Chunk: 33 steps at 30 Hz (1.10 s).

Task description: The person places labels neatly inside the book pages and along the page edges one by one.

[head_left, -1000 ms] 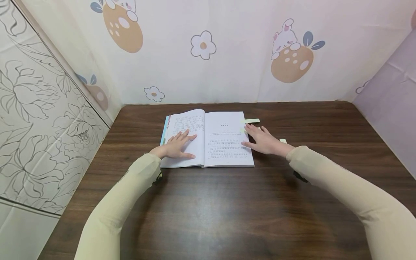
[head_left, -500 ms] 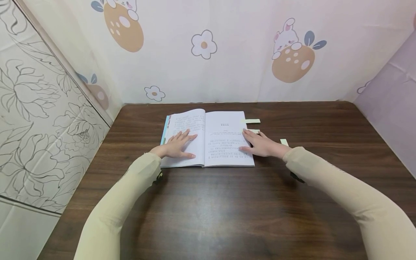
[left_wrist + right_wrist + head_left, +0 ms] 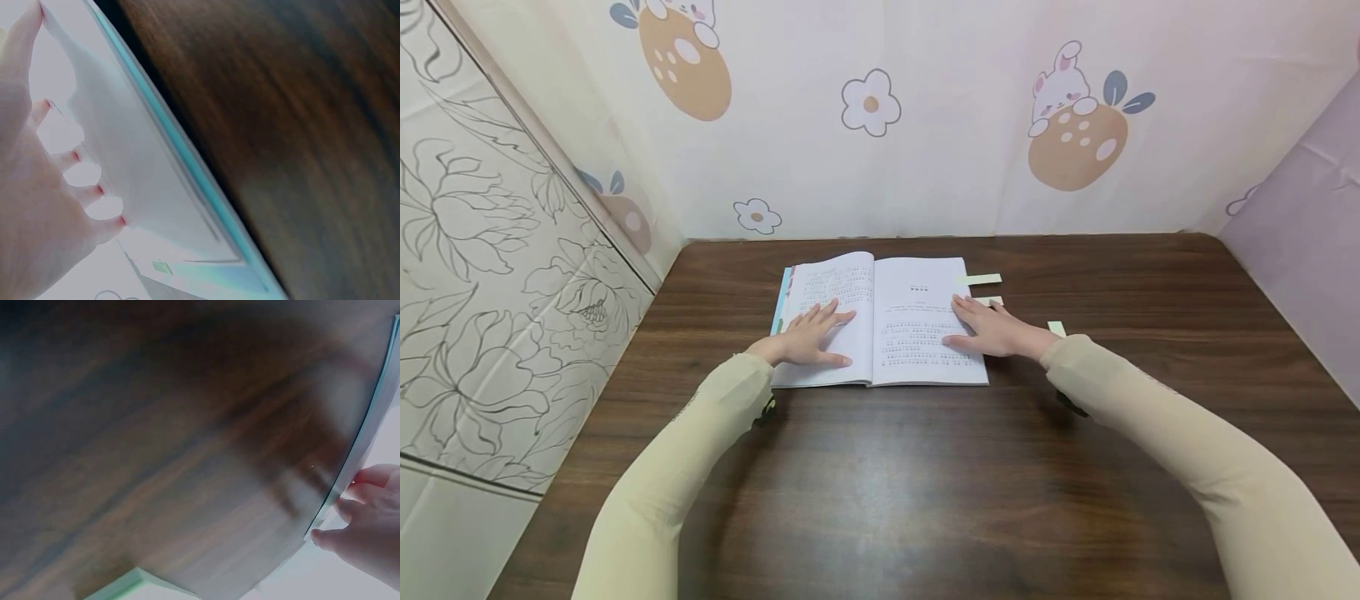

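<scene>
An open book [image 3: 917, 279] with printed pages lies on the brown wooden table. My left hand [image 3: 805, 340] rests on the left page with fingers spread, and the left wrist view shows that hand [image 3: 44, 206] flat against the page. My right hand [image 3: 1000, 335] lies across the outer edge of the right page, fingers extended onto the paper. From the right wrist camera, the right hand [image 3: 369, 531] appears at the book's edge [image 3: 369, 434]. Two pale green sticky tabs, an upper one [image 3: 985, 279] and a lower one [image 3: 988, 301], stick out from the right page.
A small pale green pad or strip [image 3: 1057, 328] lies on the table [image 3: 880, 492], partly behind the right wrist. At the back stands a wall covering [image 3: 940, 167] with rabbit and flower prints. A panel with line-drawn flowers [image 3: 497, 250] borders the left side.
My right hand has moved left, from the book's right edge further onto the right page. The left hand and the book stay nearly where they were.
</scene>
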Motion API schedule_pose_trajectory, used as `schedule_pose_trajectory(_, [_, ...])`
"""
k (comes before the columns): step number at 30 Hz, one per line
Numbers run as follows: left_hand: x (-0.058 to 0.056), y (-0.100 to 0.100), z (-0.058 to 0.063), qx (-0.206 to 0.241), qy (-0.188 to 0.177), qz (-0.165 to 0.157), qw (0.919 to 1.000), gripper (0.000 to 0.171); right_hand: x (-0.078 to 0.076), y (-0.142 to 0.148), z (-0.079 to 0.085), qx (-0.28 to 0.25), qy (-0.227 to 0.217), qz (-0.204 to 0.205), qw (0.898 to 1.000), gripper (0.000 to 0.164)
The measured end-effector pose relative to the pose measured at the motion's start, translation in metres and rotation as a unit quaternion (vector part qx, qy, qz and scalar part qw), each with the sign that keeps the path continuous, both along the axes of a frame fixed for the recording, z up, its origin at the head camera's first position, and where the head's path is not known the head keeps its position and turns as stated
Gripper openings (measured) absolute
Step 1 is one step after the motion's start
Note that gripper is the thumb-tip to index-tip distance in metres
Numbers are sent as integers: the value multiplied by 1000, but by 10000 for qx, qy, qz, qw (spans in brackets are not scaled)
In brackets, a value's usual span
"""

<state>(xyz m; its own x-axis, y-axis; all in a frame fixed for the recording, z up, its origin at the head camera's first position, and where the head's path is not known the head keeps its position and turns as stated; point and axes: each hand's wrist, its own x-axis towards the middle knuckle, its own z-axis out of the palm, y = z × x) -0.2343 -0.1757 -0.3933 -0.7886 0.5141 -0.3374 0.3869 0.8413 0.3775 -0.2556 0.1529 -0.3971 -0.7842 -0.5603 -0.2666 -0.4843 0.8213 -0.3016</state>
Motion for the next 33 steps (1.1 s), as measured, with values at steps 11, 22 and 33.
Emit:
schedule_pose_trajectory(11, [0,1,0,-75,23,11,10000,83,-1,-3,0,73,-108,-15,9999,84])
schedule_pose_trajectory(22, [-2,0,-4,-117,-4,55,9999,83,5,-2,2,14,-147,22,9999,86])
schedule_pose_trajectory(33, [0,0,-3,-82,-40,109,9999,83,9,0,1,87,-105,101,9999,85])
